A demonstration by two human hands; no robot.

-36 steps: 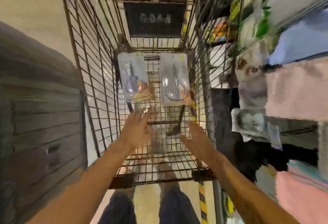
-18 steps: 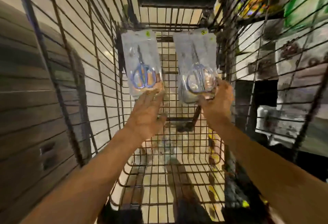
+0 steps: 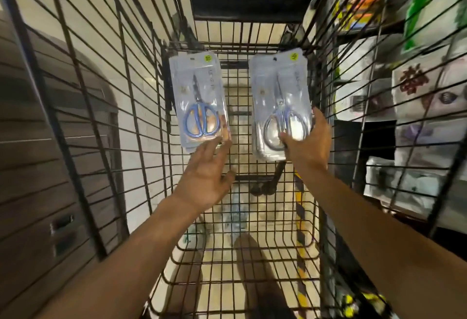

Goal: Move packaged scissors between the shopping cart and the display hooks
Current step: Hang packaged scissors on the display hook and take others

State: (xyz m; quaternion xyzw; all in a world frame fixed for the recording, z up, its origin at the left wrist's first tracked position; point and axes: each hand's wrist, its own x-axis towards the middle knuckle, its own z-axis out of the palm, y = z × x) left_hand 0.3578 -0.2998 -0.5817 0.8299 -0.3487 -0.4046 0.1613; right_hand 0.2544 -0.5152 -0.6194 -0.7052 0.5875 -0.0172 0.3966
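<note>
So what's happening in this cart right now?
A person is reaching into a wire shopping cart with both arms. The right hand grips the right stack of packaged scissors at its lower end. The left hand has its fingertips at the bottom edge of the left stack of packaged scissors, not clearly gripping it.

Two scissors packs in cart (image 3: 252,217): left pack (image 3: 198,100), right pack (image 3: 281,101), apart.

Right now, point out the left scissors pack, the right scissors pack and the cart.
left pack (image 3: 199,101), head view, clear blister front
right pack (image 3: 279,91), head view, blister over blades
cart (image 3: 252,220), head view, wire floor
</note>
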